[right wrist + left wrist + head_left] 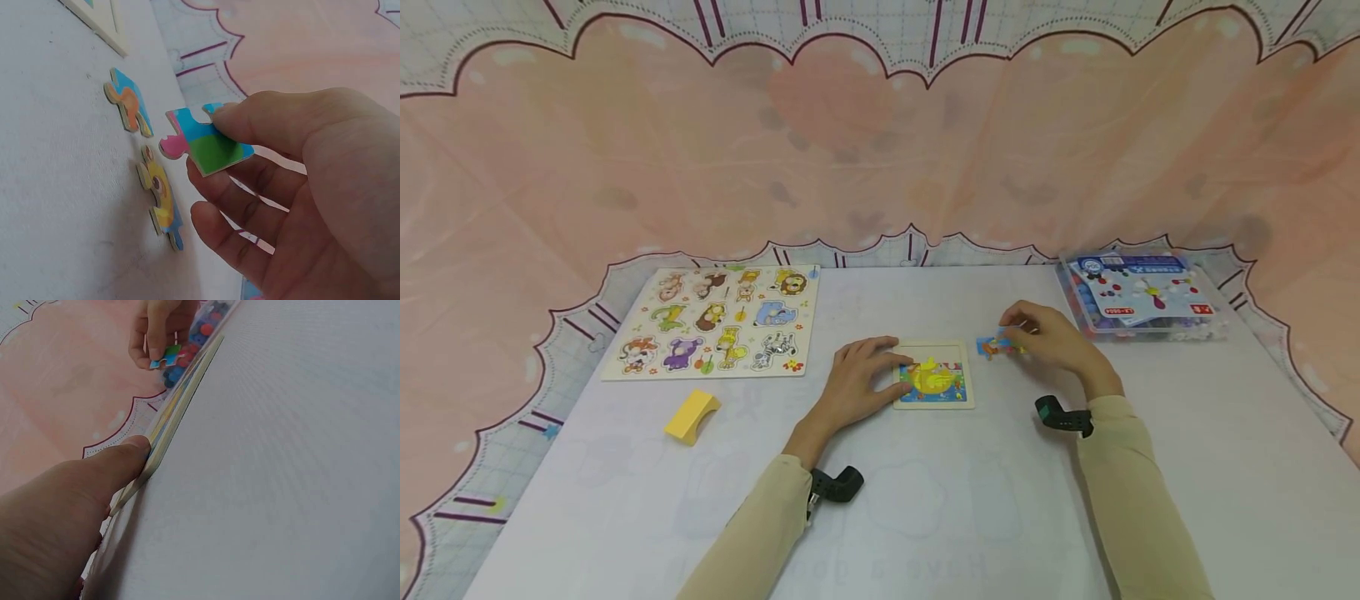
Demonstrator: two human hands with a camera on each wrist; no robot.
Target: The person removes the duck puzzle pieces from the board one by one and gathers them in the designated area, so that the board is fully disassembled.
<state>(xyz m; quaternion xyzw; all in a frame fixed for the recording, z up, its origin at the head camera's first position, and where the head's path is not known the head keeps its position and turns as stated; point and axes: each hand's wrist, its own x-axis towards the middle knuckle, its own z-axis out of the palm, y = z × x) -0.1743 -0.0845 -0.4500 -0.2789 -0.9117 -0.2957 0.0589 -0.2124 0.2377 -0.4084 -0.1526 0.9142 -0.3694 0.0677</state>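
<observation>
Our left hand, loosely spread, apparently steadied the puzzle frame by its left edge; our right hand pinched a piece.

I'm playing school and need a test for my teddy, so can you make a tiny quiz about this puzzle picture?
1. Which hand is pinching a puzzle piece?
2. True or false: the yellow block is nearer the person than the animal board.
3. What does the left hand touch? A) yellow block B) puzzle tray C) plastic box

Key: 1. The right hand. 2. True. 3. B, the puzzle tray.
</observation>
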